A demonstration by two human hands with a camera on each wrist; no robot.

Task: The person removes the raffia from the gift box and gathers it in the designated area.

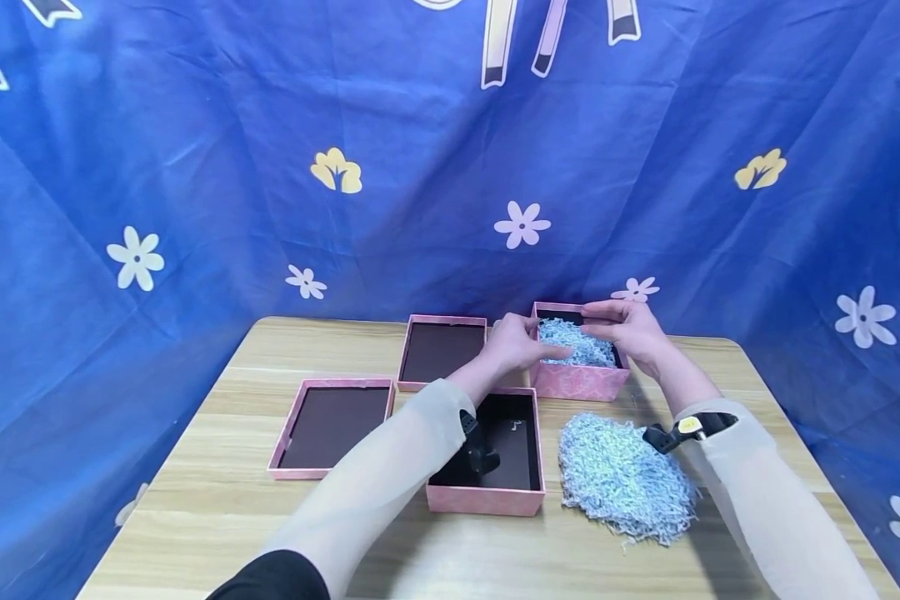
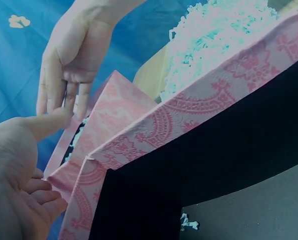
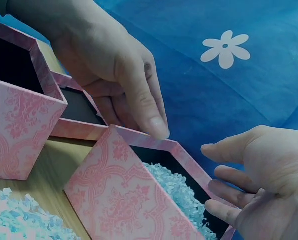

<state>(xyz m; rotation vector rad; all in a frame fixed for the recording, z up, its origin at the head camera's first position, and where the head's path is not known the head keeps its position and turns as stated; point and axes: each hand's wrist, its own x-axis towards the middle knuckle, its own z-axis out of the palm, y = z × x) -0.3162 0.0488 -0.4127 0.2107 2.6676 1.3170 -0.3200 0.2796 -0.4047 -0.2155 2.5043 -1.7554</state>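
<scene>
A pink patterned box [image 1: 579, 384] at the back right holds light-blue shredded paper [image 1: 570, 337]. My left hand [image 1: 512, 342] is at this box's left rim, its thumb stretched toward the paper and its other fingers loosely bent beside the outer wall. Across the opening, my right hand [image 1: 630, 329] is at the right rim with fingers extended. In the right wrist view the right hand [image 3: 268, 175] has its fingertips by that rim, thumb apart. Neither hand pinches anything visible. Whether the left fingers touch the wall is hard to tell.
A loose heap of blue shredded paper [image 1: 622, 479] lies in front of the filled box. Left of the heap stands a pink box [image 1: 487, 500] with a dark inside and a small paper scrap. Two shallow pink lids [image 1: 333, 475] [image 1: 442, 318] lie farther left. A blue curtain [image 1: 420, 233] hangs behind the table.
</scene>
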